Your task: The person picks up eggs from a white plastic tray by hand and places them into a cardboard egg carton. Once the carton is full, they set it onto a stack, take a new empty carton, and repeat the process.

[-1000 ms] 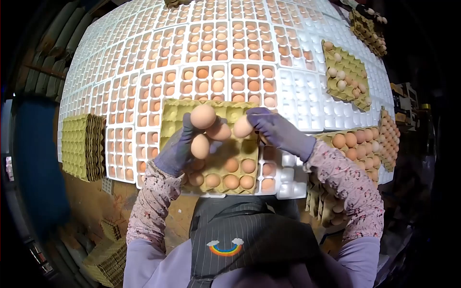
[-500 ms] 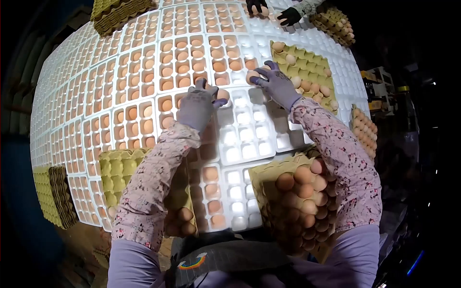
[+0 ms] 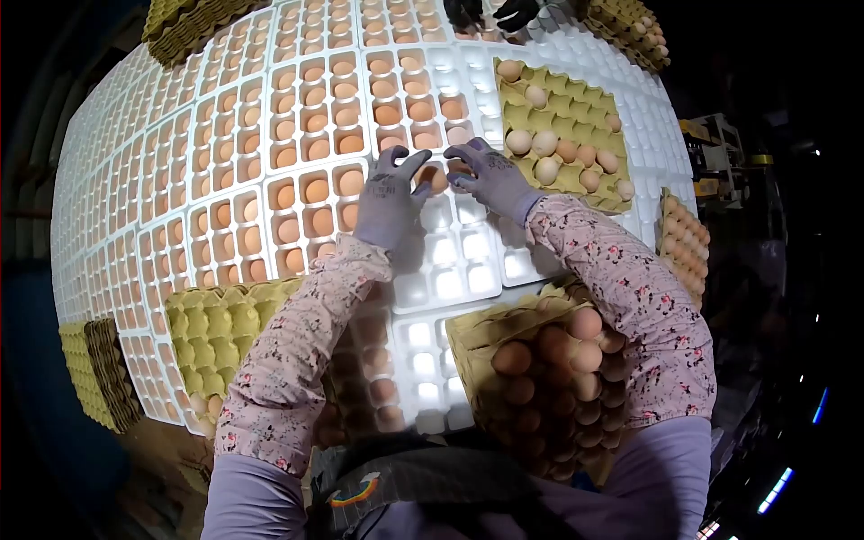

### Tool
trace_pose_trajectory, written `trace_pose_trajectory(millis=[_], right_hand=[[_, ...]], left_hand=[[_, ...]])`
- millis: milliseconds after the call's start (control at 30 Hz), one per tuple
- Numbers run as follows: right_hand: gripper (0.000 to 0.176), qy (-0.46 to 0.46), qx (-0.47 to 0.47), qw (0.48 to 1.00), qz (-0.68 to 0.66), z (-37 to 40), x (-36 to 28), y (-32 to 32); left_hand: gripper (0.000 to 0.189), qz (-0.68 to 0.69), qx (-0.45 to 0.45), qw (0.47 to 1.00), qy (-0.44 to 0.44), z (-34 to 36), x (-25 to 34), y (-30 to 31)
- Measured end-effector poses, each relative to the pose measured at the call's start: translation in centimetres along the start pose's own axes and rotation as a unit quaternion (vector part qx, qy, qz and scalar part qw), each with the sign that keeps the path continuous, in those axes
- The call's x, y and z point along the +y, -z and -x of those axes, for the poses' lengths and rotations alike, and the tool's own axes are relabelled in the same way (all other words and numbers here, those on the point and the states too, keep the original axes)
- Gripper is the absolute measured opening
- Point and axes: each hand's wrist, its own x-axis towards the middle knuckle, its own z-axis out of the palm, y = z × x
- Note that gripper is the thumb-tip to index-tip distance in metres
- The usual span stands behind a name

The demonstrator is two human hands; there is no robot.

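In the head view my left hand [image 3: 389, 200], in a grey-purple glove, is over a white moulded egg tray [image 3: 409, 292]. Its thumb and index finger are apart, close to the left side of a brown egg [image 3: 436, 176]. My right hand [image 3: 500, 184], gloved alike, reaches in from the other side, fingertips curled against that egg at the tray's upper row. The lower cells of this tray hold no eggs. Beside my right hand lies a yellow-green pulp egg tray [image 3: 576, 99] with pale and brown eggs scattered in it.
Near my body stands a stacked pulp tray load of brown eggs [image 3: 585, 355]. A yellow-green pulp tray [image 3: 211, 328] lies at left, with pulp stacks [image 3: 193, 31] at the far left. White trays of eggs [image 3: 310, 108] spread across the table. Another person's dark-gloved hand [image 3: 516, 13] shows at the top.
My right hand has moved left and down from beside the pulp tray with an egg, coming close to my left hand. The view has shifted slightly to the right.
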Motion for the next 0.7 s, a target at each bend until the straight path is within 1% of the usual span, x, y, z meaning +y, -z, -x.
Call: trace_pose_trajectory(millis=[33, 67, 100, 133, 167, 233, 267, 300, 333, 367, 433, 467, 500, 567, 633, 667, 700], right_hand=[[0.046, 0.017, 0.009, 0.995, -0.095, 0.5, 0.0, -0.7], [0.046, 0.055, 0.015, 0.997, -0.053, 0.9, -0.3, -1.3], [0.046, 0.059, 0.012, 0.997, -0.054, 1.2, -0.2, -2.1], [0.046, 0.069, 0.012, 0.997, -0.020, 1.5, -0.2, -3.2], [0.046, 0.079, 0.013, 0.997, 0.015, 1.5, -0.1, -3.9], [0.046, 0.097, 0.014, 0.995, 0.001, 1.7, 0.1, -3.5], [0.045, 0.079, 0.015, 0.996, -0.034, 1.7, -0.3, -2.3], [0.044, 0.061, 0.015, 0.996, -0.070, 1.7, -0.6, -1.3], [0.041, 0.075, 0.014, 0.992, -0.104, 1.5, -0.3, -0.5], [0.041, 0.031, -0.012, 0.993, -0.117, 1.3, -0.6, 0.1], [0.039, 0.020, -0.028, 0.996, -0.078, 1.1, -1.8, 0.8], [0.038, 0.026, -0.040, 0.995, -0.089, 1.1, -3.2, 1.4], [0.037, 0.034, -0.054, 0.993, -0.102, 1.1, -5.1, 2.2], [0.036, 0.061, -0.067, 0.968, -0.235, 2.4, -9.6, 2.9], [0.040, 0.062, -0.095, 0.962, -0.247, 6.0, -15.8, 3.7], [0.038, 0.095, -0.105, 0.964, -0.225, 7.9, -18.8, 3.6], [0.036, 0.124, -0.117, 0.965, -0.201, 9.8, -21.5, 2.8]], left_hand=[[0.052, 0.000, -0.001, 1.000, 0.006, 0.5, -0.3, -0.6], [0.051, 0.025, 0.044, 0.999, 0.004, 1.0, -0.5, -1.4], [0.050, 0.049, 0.091, 0.995, 0.000, 1.4, -0.8, -2.0], [0.054, -0.027, 0.066, 0.997, -0.023, 1.8, -1.0, -2.2], [0.054, -0.031, 0.069, 0.997, -0.021, 2.2, -1.2, -2.4], [0.060, -0.090, 0.024, 0.996, 0.005, 3.1, -1.2, -2.5], [0.065, -0.055, 0.011, 0.998, 0.014, 3.1, -0.4, -0.8], [0.062, -0.015, 0.017, 1.000, 0.005, 2.8, -0.7, 0.8], [0.060, 0.056, 0.015, 0.998, 0.025, 3.4, 0.2, 3.4], [0.057, 0.125, 0.016, 0.991, 0.046, 4.2, 1.8, 6.7], [0.054, 0.157, 0.029, 0.986, 0.043, 7.3, 3.5, 12.9], [0.051, 0.163, 0.044, 0.985, 0.043, 9.3, 3.6, 15.7], [0.046, 0.187, 0.069, 0.978, 0.068, 11.8, 3.0, 18.1], [0.040, 0.151, 0.103, 0.977, 0.108, 16.9, 1.7, 23.2], [0.036, 0.116, 0.116, 0.968, 0.189, 22.9, -1.4, 27.4], [0.035, 0.114, 0.114, 0.958, 0.235, 25.7, -2.7, 29.1], [0.036, 0.129, 0.103, 0.951, 0.262, 28.3, -4.1, 30.5]])
